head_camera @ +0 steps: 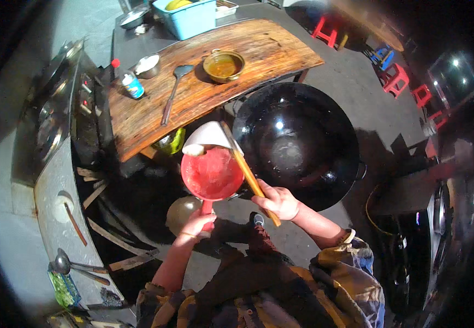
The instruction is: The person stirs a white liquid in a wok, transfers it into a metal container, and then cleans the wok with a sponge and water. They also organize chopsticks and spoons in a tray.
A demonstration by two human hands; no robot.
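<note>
My left hand (196, 225) grips the handle of a red dipper (212, 174), its round bowl facing up. Wet, pinkish streaks show inside it. In my right hand (278, 201) is a long wooden-handled tool (247, 172), slanting up along the dipper's right side. A smooth white curved piece (209, 135) shows at the dipper's far rim, beside the tool's upper end; whether the two are joined I cannot tell. A small white lump (193, 150) sits at that rim. To the right stands a large black wok (294, 143), wet and shiny inside.
Ahead, a wooden board (270, 49) bears a two-handled pot of brown liquid (223, 67), a spatula (173, 92), a metal bowl of white stuff (147, 66) and a bottle (132, 85). Behind is a light-blue tub (190, 20). Ladles (62, 262) lie at left; red stools (396, 80) stand right.
</note>
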